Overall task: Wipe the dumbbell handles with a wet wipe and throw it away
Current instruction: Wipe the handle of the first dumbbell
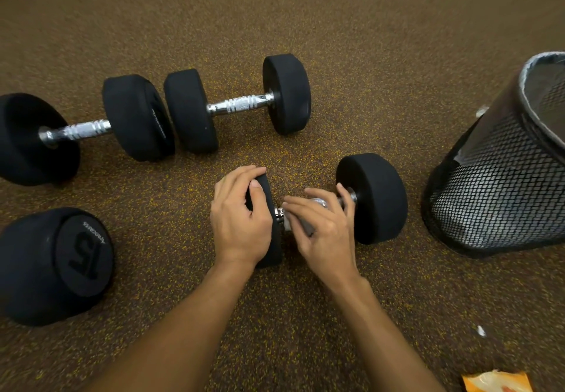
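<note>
1. Orange packet (496, 381), near right, is cut off by the frame edge; its contents are unreadable.
2. Left hand (241, 217) grips the left head of the near dumbbell (373, 199), hiding most of that head.
3. Right hand (325, 229) curls round the handle (318, 201), holding the wet wipe (301, 226) against it; only a grey strip shows.
4. Mesh bin (495, 189), right, is cropped.
5. Near-left dumbbell marked 15 (55, 264) shows one head only.

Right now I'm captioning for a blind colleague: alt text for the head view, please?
A right hand wraps a pale wet wipe round the chrome handle of a black dumbbell on speckled brown floor; the left hand grips one head. Three similar dumbbells lie beyond and left, a black mesh bin right.
</note>
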`<action>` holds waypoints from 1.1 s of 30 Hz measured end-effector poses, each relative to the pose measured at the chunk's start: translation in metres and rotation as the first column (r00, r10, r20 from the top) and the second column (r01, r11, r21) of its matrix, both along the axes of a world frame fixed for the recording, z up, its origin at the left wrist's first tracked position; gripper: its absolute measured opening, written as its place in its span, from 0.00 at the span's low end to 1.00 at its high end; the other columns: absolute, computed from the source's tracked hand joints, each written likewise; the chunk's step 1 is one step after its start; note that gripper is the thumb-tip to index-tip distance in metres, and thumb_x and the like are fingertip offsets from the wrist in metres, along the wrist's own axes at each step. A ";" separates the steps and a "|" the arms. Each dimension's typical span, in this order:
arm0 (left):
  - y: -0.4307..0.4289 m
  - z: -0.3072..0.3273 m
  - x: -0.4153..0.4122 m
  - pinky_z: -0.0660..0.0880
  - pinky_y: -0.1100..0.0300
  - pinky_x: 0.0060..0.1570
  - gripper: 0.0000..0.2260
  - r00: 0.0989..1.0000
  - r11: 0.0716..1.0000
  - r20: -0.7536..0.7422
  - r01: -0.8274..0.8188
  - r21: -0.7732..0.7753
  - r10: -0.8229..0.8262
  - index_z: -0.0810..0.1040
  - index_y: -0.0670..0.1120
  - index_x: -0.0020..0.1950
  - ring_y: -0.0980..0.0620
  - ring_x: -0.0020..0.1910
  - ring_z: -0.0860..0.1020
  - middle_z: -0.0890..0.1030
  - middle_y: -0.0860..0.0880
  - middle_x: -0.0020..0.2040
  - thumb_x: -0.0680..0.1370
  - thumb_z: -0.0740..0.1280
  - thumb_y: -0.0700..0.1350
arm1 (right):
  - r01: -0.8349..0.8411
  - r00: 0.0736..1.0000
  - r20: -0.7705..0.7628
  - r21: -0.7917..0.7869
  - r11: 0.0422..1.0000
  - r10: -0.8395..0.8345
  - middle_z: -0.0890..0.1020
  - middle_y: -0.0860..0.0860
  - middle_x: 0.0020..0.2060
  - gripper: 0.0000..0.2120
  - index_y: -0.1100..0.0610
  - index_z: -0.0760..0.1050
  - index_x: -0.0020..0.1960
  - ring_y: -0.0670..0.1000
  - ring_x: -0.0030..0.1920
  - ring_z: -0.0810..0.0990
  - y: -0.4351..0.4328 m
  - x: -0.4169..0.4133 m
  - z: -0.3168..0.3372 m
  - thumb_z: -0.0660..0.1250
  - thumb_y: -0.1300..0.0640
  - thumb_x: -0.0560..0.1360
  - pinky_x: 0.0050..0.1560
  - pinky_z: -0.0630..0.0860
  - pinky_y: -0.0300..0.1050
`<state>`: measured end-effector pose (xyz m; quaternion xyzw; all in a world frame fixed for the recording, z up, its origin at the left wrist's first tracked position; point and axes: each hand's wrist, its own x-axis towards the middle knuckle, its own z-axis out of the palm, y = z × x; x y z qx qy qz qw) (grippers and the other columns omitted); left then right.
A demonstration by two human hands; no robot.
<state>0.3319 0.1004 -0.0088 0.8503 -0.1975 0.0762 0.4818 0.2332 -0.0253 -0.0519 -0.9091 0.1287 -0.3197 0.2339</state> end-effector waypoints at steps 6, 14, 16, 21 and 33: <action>0.001 0.000 0.000 0.68 0.64 0.68 0.16 1.000 1.000 -0.021 -0.006 0.005 0.007 0.85 0.49 0.63 0.53 0.65 0.77 0.83 0.55 0.63 0.84 0.58 0.46 | -0.039 0.999 -0.001 -0.003 0.999 0.039 0.86 0.41 0.60 0.09 0.50 0.87 0.60 0.49 0.66 0.80 0.005 0.001 0.000 0.73 0.54 0.81 0.80 0.60 0.64; 0.001 0.000 0.000 0.68 0.62 0.69 0.17 1.000 1.000 -0.022 -0.009 0.006 0.009 0.85 0.49 0.64 0.55 0.66 0.76 0.82 0.55 0.63 0.84 0.58 0.47 | -0.014 1.000 -0.012 -0.008 1.000 0.014 0.87 0.42 0.60 0.09 0.51 0.87 0.61 0.48 0.67 0.80 -0.001 0.000 -0.002 0.75 0.55 0.81 0.79 0.62 0.64; 0.000 0.001 0.000 0.69 0.61 0.69 0.17 1.000 1.000 -0.016 -0.006 0.004 0.006 0.85 0.49 0.64 0.54 0.66 0.76 0.83 0.54 0.63 0.84 0.58 0.46 | -0.013 1.000 0.004 -0.005 1.000 0.013 0.87 0.42 0.61 0.09 0.51 0.87 0.61 0.48 0.66 0.80 -0.006 -0.006 -0.004 0.75 0.55 0.81 0.79 0.63 0.64; 0.001 0.000 0.000 0.70 0.60 0.69 0.16 1.000 1.000 -0.006 -0.008 -0.006 0.008 0.85 0.49 0.63 0.54 0.66 0.77 0.83 0.54 0.63 0.84 0.58 0.46 | 0.027 1.000 0.001 0.006 1.000 -0.027 0.88 0.44 0.56 0.07 0.53 0.87 0.59 0.48 0.63 0.82 -0.011 0.006 -0.001 0.74 0.57 0.81 0.77 0.66 0.63; 0.001 0.001 0.000 0.71 0.57 0.70 0.18 1.000 1.000 -0.008 -0.006 -0.009 0.006 0.85 0.49 0.63 0.54 0.66 0.76 0.83 0.54 0.63 0.84 0.57 0.48 | 0.025 0.992 -0.125 0.029 0.999 -0.021 0.87 0.42 0.54 0.09 0.50 0.86 0.58 0.46 0.61 0.80 -0.010 0.010 0.007 0.68 0.54 0.83 0.80 0.60 0.59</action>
